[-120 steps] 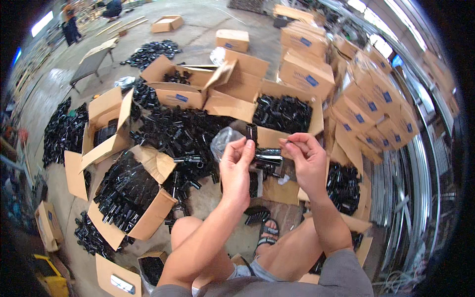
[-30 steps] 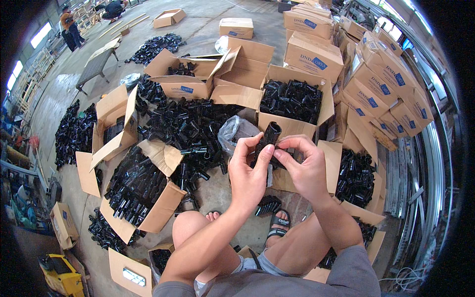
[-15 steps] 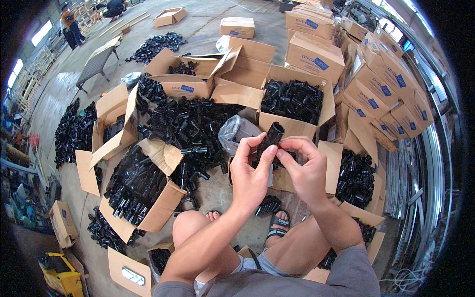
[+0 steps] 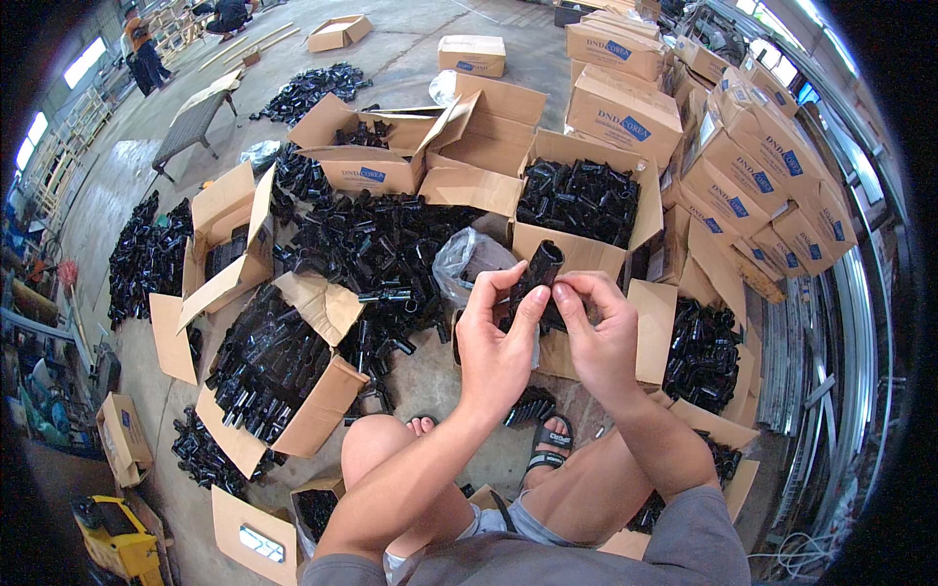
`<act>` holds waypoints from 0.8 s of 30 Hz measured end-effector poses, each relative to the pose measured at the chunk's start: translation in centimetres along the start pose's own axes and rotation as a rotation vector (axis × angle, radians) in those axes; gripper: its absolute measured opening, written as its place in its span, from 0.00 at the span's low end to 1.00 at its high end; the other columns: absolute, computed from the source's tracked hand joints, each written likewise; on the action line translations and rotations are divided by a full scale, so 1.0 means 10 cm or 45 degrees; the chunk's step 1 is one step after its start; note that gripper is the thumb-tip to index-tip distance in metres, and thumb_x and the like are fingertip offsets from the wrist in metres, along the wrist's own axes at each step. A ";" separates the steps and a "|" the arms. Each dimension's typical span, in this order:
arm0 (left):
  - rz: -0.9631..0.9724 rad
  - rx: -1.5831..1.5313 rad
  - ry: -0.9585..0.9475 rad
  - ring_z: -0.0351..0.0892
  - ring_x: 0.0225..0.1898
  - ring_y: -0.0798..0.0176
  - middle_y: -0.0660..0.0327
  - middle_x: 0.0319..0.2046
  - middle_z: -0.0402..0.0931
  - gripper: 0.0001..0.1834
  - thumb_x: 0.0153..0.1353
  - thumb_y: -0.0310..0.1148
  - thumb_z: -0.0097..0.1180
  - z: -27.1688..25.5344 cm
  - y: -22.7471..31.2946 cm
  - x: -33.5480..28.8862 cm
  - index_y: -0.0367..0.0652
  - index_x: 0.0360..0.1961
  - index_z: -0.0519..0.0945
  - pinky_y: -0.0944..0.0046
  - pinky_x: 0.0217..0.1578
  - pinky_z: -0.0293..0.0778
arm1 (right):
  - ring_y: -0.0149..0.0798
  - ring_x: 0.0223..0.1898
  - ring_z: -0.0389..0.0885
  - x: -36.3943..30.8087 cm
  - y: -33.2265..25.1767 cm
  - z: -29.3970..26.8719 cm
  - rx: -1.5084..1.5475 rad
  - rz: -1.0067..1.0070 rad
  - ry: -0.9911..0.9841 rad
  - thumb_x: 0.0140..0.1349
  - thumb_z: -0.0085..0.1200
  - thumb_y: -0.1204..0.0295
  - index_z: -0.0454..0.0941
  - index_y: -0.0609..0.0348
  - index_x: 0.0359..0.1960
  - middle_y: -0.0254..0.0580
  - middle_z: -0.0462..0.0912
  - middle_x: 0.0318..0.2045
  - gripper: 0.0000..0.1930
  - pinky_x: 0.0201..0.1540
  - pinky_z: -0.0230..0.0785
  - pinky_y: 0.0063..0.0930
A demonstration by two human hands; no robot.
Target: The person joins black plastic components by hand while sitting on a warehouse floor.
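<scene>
Above my knees I hold a black tubular pipe fitting (image 4: 545, 262), its open round end pointing up and away from me. My left hand (image 4: 495, 332) is closed around its left side, the thumb lying across its front. At its right side my right hand (image 4: 603, 337) pinches with thumb and fingertips against the fitting; any small part between those fingertips is hidden. Just behind my hands stand a clear plastic bag (image 4: 469, 264) and an open carton (image 4: 576, 256) heaped with similar black fittings.
Loose black fittings (image 4: 366, 239) cover the floor ahead. An open carton (image 4: 327, 400) of them sits at the left, more fittings (image 4: 702, 356) at the right. Stacked closed cartons (image 4: 625, 112) rise at the far right beside long metal profiles (image 4: 806, 342). A yellow tool case (image 4: 122, 542) lies lower left.
My right hand has shifted slightly left, its thumb and fingers now closer against the fitting. My left hand keeps its hold almost unmoved.
</scene>
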State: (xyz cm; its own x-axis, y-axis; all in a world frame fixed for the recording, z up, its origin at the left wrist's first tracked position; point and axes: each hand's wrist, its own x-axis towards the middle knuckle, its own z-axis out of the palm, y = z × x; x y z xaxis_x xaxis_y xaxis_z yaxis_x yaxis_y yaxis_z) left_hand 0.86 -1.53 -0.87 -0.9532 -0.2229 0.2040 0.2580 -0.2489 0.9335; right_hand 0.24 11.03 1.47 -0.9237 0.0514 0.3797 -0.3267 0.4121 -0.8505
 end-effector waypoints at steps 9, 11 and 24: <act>0.016 -0.036 0.007 0.76 0.40 0.73 0.62 0.38 0.80 0.13 0.67 0.28 0.62 0.00 -0.05 0.02 0.33 0.49 0.77 0.70 0.42 0.74 | 0.37 0.39 0.84 -0.02 0.02 0.04 0.021 -0.025 0.015 0.63 0.62 0.75 0.83 0.66 0.40 0.45 0.85 0.36 0.07 0.46 0.73 0.28; 0.012 -0.018 0.012 0.77 0.40 0.74 0.62 0.38 0.81 0.13 0.67 0.28 0.62 -0.01 -0.03 0.01 0.33 0.49 0.77 0.70 0.42 0.74 | 0.36 0.40 0.83 -0.03 -0.02 0.04 0.018 -0.027 0.004 0.63 0.62 0.75 0.82 0.66 0.40 0.44 0.85 0.36 0.07 0.46 0.73 0.28; 0.014 0.023 0.003 0.78 0.40 0.73 0.60 0.39 0.82 0.14 0.67 0.29 0.62 -0.02 -0.01 0.00 0.33 0.49 0.77 0.69 0.42 0.75 | 0.28 0.40 0.82 -0.05 0.04 0.08 0.269 0.098 0.045 0.63 0.63 0.77 0.82 0.65 0.40 0.40 0.87 0.37 0.06 0.46 0.73 0.22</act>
State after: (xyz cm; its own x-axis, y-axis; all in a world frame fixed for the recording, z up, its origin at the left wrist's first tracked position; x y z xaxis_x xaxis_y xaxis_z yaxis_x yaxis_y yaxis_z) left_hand 0.80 -1.66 -1.04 -0.9499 -0.2278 0.2138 0.2657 -0.2290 0.9365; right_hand 0.42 10.48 0.65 -0.9412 0.1089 0.3199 -0.2935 0.2059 -0.9335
